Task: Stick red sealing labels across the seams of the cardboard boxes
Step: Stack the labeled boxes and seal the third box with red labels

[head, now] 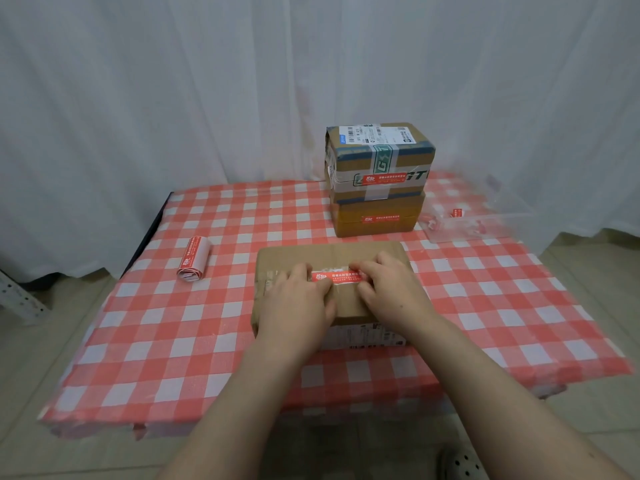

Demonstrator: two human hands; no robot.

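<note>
A brown cardboard box point(332, 258) lies in front of me on the checked tablecloth. A red sealing label point(334, 276) runs along its taped top seam. My left hand point(294, 299) rests flat on the box, its fingertips on the label's left end. My right hand point(391, 292) presses the label's right end with its fingers. Behind stand two stacked boxes: the upper box point(379, 157) and the lower box point(377, 216), each with a red label on its front. A roll of red labels point(194, 259) lies at the left.
The table point(173, 341) wears a red-and-white checked cloth and stands before a white curtain. A clear plastic tray point(485, 216) with red scraps sits at the back right. A metal bracket point(17, 296) shows at the far left. A shoe point(460, 465) is on the floor.
</note>
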